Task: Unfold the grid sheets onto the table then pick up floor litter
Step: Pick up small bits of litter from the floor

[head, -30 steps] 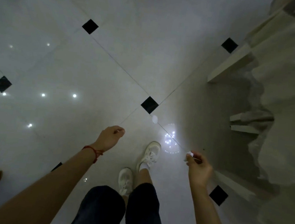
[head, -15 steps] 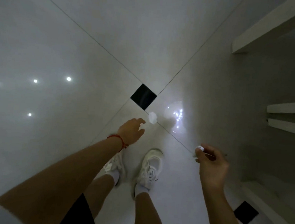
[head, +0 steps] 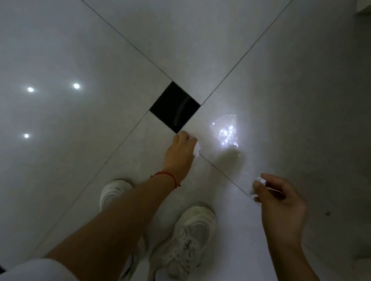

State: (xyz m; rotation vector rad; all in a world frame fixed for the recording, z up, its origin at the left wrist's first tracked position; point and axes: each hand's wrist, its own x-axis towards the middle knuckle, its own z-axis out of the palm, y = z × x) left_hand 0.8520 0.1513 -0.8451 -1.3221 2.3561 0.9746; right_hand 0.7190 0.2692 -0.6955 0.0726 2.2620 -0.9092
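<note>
The person is bending low over the glossy pale tile floor (head: 99,43), both bare arms reaching down. The left hand (head: 180,154) is stretching out just past the near corner of the small black inset tile (head: 174,107), where the grout lines cross. Its fingers are curling down around a small white crumpled scrap of litter (head: 197,150), which is peeking out on the right side of the hand, right at the grout line. The fingers are closing on it, though I cannot tell whether the scrap is lifted off the floor or sitting on it. A thin red string bracelet (head: 168,176) is circling that wrist.

The right hand (head: 280,202) is hovering lower and to the right, well apart from the left, above the tile nearer the person. It is pinching another little white wad of paper (head: 260,181) between thumb and fingertips, the rest of the fingers loosely curled; a thin pale sliver is also showing inside the curl, too small to make out.

Two white sneakers are standing below the hands: the left shoe (head: 112,193) partly hidden behind the left forearm, the right shoe (head: 184,241) in plain sight with its laces showing. A cluster of bright light reflections (head: 226,132) is glinting on the tile just right of the black inset, and three round spots are shining toward the floor's left side.
</note>
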